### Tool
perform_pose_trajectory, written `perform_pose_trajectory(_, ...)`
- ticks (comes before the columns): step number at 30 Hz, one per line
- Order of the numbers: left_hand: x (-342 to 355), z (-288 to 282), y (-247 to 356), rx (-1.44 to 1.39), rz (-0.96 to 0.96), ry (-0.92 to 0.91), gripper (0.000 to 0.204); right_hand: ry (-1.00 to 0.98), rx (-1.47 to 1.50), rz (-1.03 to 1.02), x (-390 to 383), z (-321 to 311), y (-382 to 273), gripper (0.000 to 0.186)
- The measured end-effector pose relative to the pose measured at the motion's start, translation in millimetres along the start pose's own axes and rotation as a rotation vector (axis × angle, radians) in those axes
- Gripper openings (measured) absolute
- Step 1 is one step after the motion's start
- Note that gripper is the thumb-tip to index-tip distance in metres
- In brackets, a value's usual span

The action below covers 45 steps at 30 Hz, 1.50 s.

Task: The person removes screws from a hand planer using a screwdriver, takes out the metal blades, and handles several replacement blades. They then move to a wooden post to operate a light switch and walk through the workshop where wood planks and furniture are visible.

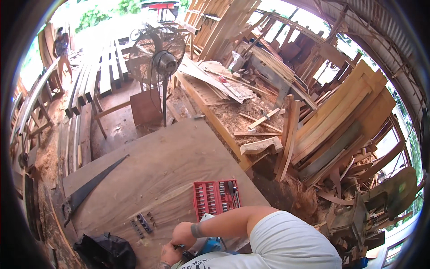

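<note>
My right hand (182, 234) and my left hand (169, 254) are close together at the bottom, fingers closed around a dark object that is mostly hidden. Just right of them is a blue power tool (210, 245), partly covered by my arm and shirt. On the wooden worktop (121, 184) lie a red case of sockets and a ratchet (206, 197), several loose sockets (143, 223), a long handsaw (92, 188) at the left and a black bag (103, 251) at the lower left. A light object (206, 217) shows behind my forearm.
A standing fan (163, 62) is beyond the worktop. Long beams (105, 71) lie at back left, where a person (62, 49) stands. Boards and offcuts (228, 85) cover a bench behind. Leaning planks (336, 121) and a dark machine (358, 210) are at the right.
</note>
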<state>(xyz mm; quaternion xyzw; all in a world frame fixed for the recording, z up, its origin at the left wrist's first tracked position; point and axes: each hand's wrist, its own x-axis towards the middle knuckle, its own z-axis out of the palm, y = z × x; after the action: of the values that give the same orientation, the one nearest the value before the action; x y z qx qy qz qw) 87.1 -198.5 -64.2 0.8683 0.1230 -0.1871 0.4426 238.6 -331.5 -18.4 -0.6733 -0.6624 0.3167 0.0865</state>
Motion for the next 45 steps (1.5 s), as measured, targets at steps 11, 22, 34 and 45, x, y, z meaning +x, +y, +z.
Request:
perform_pose_trajectory(11,-12,8,-17,-0.204,-0.242,0.078,0.04,-0.147,-0.006,-0.043,29,-17,3,0.021)
perform_pose_trajectory(22,-23,1,-27,-0.38,-0.227,0.072,0.04,-0.328,-0.11,-0.065,62,-23,2,0.017)
perform_pose_trajectory(34,-24,2,-24,-0.38,-0.191,0.069,0.04,-0.345,-0.086,-0.061,63,-24,5,0.018)
perform_pose_trajectory(45,-29,1,-30,-0.427,-0.272,0.054,0.04,-0.361,-0.1,-0.111,76,-15,7,0.021)
